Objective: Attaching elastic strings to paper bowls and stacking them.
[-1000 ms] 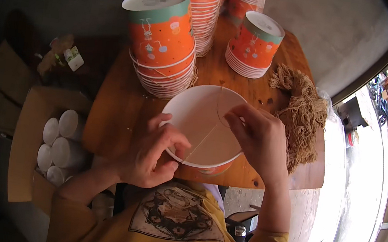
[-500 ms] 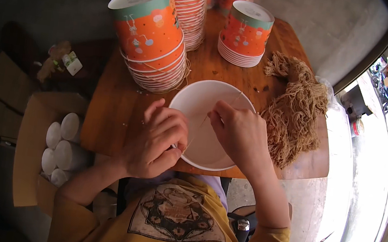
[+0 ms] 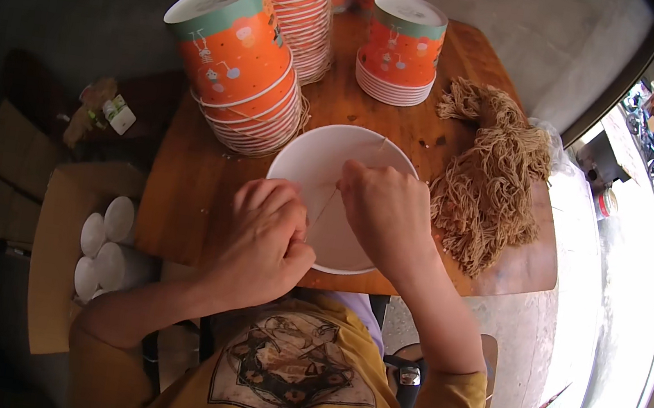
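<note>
An open paper bucket (image 3: pixel 314 149), white inside, stands near the table's front edge between my hands. Above its inside, my right hand (image 3: pixel 383 203) pinches a thin tan string (image 3: pixel 328 207), which runs down toward my left hand. At the bucket's left rim, my left hand (image 3: pixel 270 229) is closed with curled fingers where the string meets it. Those fingertips are mostly hidden, as is any grip on the rim. A short bit of string shows at the far rim, beyond my right hand.
Upside-down orange paper buckets (image 3: pixel 234 60) are stacked at the left, with a taller stack (image 3: pixel 296 2) behind. A shorter stack (image 3: pixel 400 53) stands farther back. Tan strings (image 3: pixel 491 184) lie heaped at the right on the wooden table (image 3: pixel 194 211). A cardboard box (image 3: pixel 56 251) holds white rolled pieces.
My left hand has turned, and its fingers have curled in more tightly at the rim. My right hand has moved slightly left and up with the string. The view has shifted slightly.
</note>
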Tool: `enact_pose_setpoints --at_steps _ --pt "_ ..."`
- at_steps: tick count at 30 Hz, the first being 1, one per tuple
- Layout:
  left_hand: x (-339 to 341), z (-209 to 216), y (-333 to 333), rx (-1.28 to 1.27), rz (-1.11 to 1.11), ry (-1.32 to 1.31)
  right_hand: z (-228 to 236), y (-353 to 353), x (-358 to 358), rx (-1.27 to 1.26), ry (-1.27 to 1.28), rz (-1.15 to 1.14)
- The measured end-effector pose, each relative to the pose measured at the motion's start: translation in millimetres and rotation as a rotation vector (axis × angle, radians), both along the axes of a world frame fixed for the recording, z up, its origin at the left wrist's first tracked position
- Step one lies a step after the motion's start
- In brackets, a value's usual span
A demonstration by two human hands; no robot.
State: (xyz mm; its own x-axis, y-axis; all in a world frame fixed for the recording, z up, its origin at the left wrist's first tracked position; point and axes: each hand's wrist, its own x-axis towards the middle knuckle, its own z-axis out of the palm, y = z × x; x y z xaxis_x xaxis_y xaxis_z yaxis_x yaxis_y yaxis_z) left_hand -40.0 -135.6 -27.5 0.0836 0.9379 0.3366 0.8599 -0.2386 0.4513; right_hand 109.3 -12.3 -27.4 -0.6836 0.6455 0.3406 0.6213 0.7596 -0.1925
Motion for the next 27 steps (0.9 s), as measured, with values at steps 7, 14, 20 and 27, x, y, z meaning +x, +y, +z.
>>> enact_pose_setpoints --at_steps 7,14,20,27 --pt "-9 8 -3 0.048 -0.220 -0.121 21 15 37 0.139 0.310 0.136" --pt "-55 20 -13 0.198 -0.241 -0.178 32 -3 84 -0.220 0.182 0.479" --pt "-128 72 -44 0.479 0.144 -0.823 36 11 -24 -0.744 0.455 0.661" --pt "-183 44 -125 0.784 0.229 -0.966 57 52 -155 -1.457 1.050 0.672"
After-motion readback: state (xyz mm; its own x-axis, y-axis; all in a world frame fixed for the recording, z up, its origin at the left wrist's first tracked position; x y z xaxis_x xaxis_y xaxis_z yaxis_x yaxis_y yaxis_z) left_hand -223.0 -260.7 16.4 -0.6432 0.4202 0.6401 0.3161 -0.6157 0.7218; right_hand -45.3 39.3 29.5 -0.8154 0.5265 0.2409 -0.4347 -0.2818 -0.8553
